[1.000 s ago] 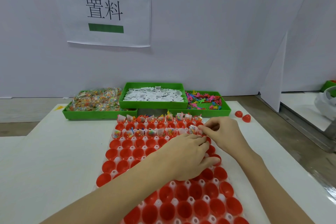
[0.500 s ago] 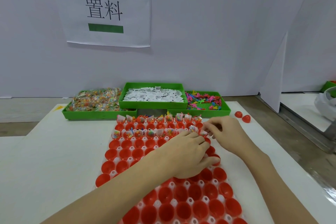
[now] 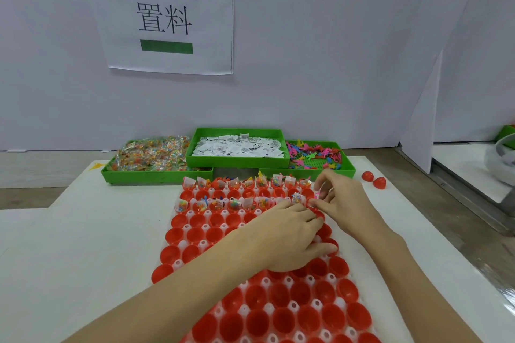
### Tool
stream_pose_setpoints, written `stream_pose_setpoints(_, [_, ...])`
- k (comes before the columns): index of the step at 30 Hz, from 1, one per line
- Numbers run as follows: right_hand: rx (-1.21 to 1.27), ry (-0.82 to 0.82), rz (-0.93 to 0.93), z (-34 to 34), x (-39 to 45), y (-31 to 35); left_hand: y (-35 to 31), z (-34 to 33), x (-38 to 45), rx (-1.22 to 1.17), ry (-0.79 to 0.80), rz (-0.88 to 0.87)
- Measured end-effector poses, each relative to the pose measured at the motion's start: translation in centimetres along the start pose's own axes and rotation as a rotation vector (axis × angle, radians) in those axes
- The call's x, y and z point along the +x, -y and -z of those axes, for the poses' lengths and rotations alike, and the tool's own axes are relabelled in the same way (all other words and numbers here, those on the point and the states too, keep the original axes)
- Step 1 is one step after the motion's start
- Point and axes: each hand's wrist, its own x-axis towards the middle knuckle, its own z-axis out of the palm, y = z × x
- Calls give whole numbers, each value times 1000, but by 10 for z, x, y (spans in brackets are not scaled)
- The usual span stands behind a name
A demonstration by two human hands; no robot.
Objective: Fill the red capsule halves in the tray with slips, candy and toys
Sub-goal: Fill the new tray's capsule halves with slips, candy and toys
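Observation:
A white tray (image 3: 192, 255) of red capsule halves (image 3: 198, 235) lies on the table in front of me. Its two far rows hold slips, candy and toys; the nearer halves are bare. My left hand (image 3: 289, 239) rests palm down on the tray's right side, fingers curled towards the second row; what it holds is hidden. My right hand (image 3: 338, 200) sits at the right end of the second row and pinches a small pink toy (image 3: 316, 195) over a capsule half there.
Three green bins stand behind the tray: candy packets (image 3: 150, 157) at left, paper slips (image 3: 237, 146) in the middle, coloured toys (image 3: 315, 154) at right. Two loose red capsule halves (image 3: 373, 179) lie on the table at right. A white wall with a paper sign is behind.
My right hand has shifted slightly right and forward at the end of the second row. My left hand has stayed on the tray.

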Motion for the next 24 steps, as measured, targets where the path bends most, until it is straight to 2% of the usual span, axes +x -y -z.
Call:
stream_pose_setpoints(3, [33, 0, 27, 5, 0, -6, 1, 2, -4, -57, -32, -10])
stream_pose_setpoints(7, [177, -117, -2, 12, -2, -8, 14, 8, -15, -221, -132, 57])
stream_pose_setpoints(10, [225, -160, 3, 11, -3, -3, 48, 8, -37, -311, -297, 234])
stream_pose_setpoints(13, [206, -140, 19, 7, -4, 3, 105, 1, -72, -312, -468, 536])
stream_pose_setpoints(17, [154, -37, 51, -9, -5, 14, 171, -13, -123, -261, -539, 832])
stream_pose_setpoints(19, [110, 4, 47, -14, -4, 18, 187, -21, -142, -237, -563, 898])
stream_pose_setpoints(24, [19, 32, 44, -11, 1, 23, 192, -33, -159, -209, -613, 907])
